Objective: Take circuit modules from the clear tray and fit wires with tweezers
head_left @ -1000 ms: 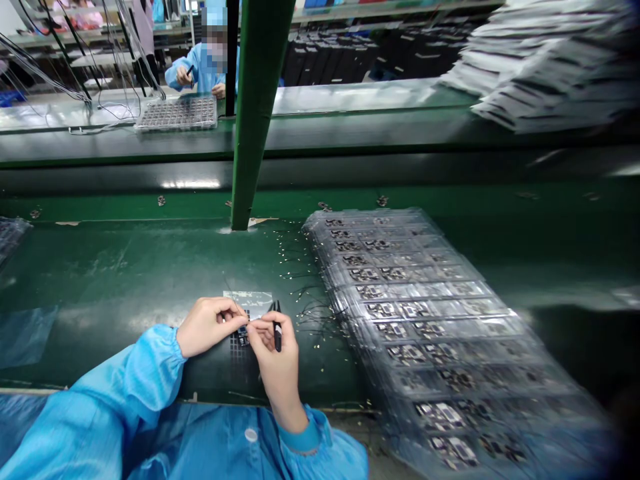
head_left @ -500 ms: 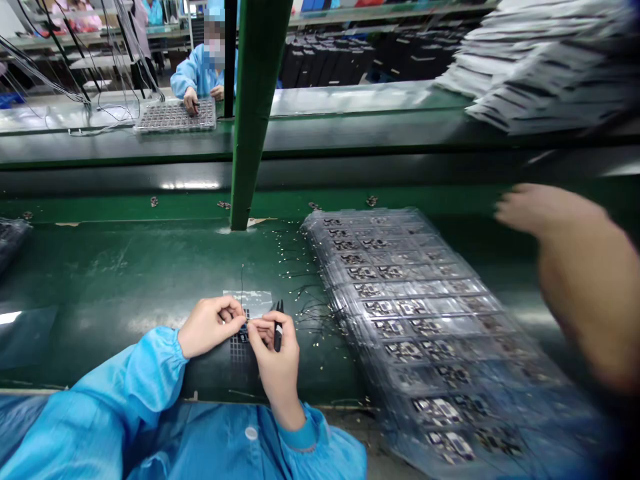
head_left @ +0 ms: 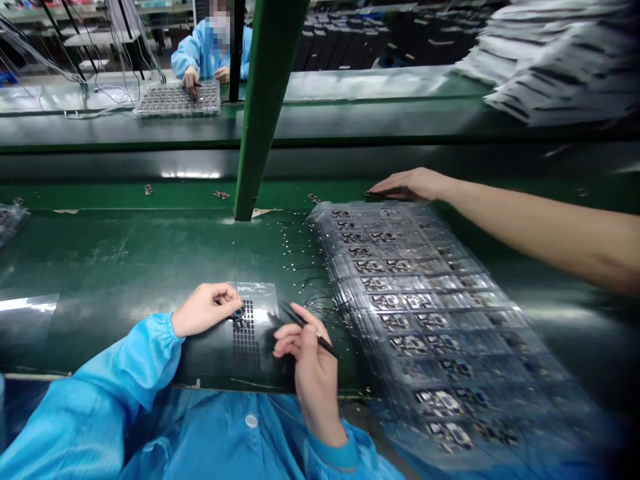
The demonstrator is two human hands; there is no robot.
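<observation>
My left hand (head_left: 205, 309) pinches a small circuit board (head_left: 239, 319) at its edge, above a clear sheet (head_left: 265, 297) printed with rows of small black squares (head_left: 246, 343). A thin dark wire (head_left: 235, 270) rises from near those fingertips. To the right of the sheet, my right hand (head_left: 316, 363) is raised off the bench and holds black tweezers (head_left: 327, 345) between its fingers, tips pointing up and left. Motion smears the tips, so I cannot tell whether anything is in them.
Stacked clear trays (head_left: 400, 303) of circuit boards stand at my right, with loose thin cables (head_left: 305, 287) beside them. Another person's hand (head_left: 415, 183) reaches in behind the trays. A green post (head_left: 265, 113) rises ahead. A person opposite (head_left: 203, 50) works over a tray (head_left: 173, 100).
My right hand has moved right, away from my left hand, and the tweezers have swung from upright to slanting. The other person's hand has moved left to the ledge behind the trays.
</observation>
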